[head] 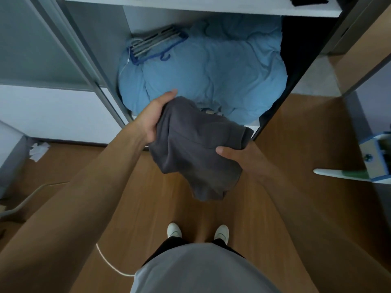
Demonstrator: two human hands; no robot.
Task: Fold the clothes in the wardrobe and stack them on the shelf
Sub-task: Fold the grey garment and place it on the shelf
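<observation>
Both hands on it: left hand and right hand each have a grasping grip on the crumpled dark grey cloth garment, held before the open wardrobe, above the wooden floor.

Your single wide-angle head camera looks steeply down and forward: your shoes sit near the bottom edge, with the open wardrobe close ahead at the top.

right hand fingers under grey garment, shelf item cropped
</observation>
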